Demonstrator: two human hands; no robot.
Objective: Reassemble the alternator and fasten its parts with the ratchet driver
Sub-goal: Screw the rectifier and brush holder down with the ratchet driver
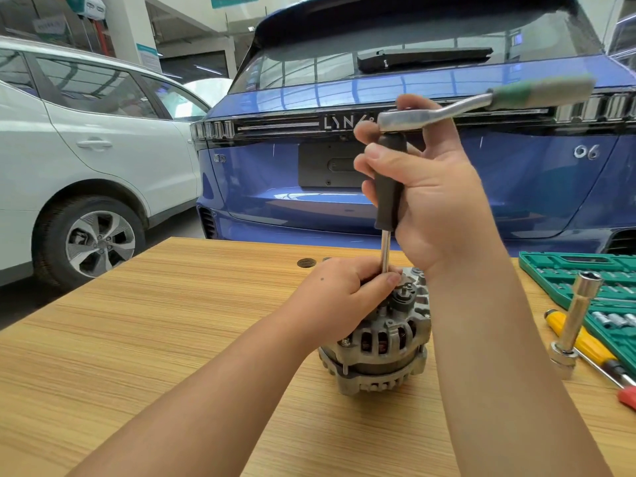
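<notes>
The alternator (378,335) stands upright near the middle of the wooden worktop (172,339), well back from the near edge and a little short of the far edge, where a round dark grommet (306,263) sits. The left hand (344,297) rests on top of the alternator, its fingers curled round the lower steel shaft of the driver (389,187) where it meets the housing. The right hand (423,187) is clamped round the driver's black handle, held upright above the alternator, with the ratchet (481,105) seated on the handle's top (its green-wrapped grip is blurred) and reaching out to the right.

Left of the alternator the worktop is bare wood to its edge. To the right, a tall socket (578,311) stands upright, just beside a yellow-handled screwdriver (581,339) and the green tool tray (568,266). Beyond the far edge stand a blue car (516,187) and a white car (86,132).
</notes>
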